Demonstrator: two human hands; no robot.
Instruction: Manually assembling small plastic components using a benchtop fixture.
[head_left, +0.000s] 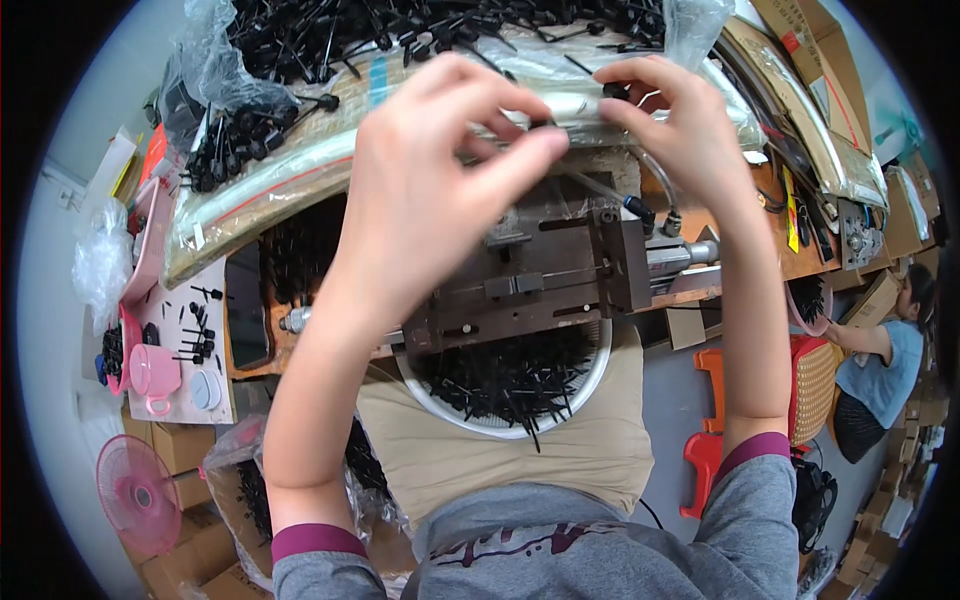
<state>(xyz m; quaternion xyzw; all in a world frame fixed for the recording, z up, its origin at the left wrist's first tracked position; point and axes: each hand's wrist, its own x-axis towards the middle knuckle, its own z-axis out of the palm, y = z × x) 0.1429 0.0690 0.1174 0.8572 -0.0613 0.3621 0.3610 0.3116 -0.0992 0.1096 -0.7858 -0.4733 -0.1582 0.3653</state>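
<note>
Both of my hands are raised above a dark metal fixture (pixel 560 300). My left hand (pixel 420 170) is closed, thumb and forefinger pinching over a small dark bit that I cannot make out. To its right, the curled fingers of my right hand (pixel 685 120) hold a small black knob-headed part (pixel 616 91), and a thin stem points away from it. Beyond my hands lies a big heap of similar black parts (pixel 320 40) on a plastic-wrapped board (pixel 270 190). Below the fixture, a white-rimmed basin (pixel 490 431) on my lap holds many thin black pieces.
Air hoses and a metal cylinder (pixel 675 256) adjoin the fixture's right end. At left, a pink cup (pixel 155 372) and loose black parts rest on a pale table; a pink fan (pixel 140 493) stands below. At right are a red stool (pixel 703 470) and another person (pixel 875 370).
</note>
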